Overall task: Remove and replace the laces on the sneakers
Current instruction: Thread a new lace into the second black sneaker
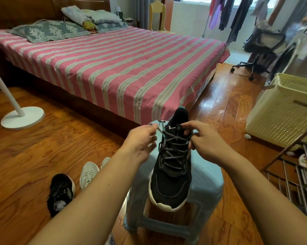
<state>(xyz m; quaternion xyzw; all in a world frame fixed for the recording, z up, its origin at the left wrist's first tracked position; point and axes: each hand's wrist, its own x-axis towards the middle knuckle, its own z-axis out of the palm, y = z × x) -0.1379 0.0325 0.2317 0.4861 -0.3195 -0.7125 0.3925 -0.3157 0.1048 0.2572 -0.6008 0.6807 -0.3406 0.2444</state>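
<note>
Black sneaker [172,170] sitting on blue stool [209,184], lower centre of frame, toe pointing toward bottom edge. Left hand [142,140] pinching grey lace [170,149] end at upper left of shoe — right hand [204,140] gripping lace at top right eyelets. Lower left on floor: second black sneaker [60,193], pale sneakers [88,174] lying beside it.

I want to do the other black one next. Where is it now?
The second black sneaker lies on the wooden floor at lower left of the head view, beside a grey sneaker, left of the blue stool.
</note>
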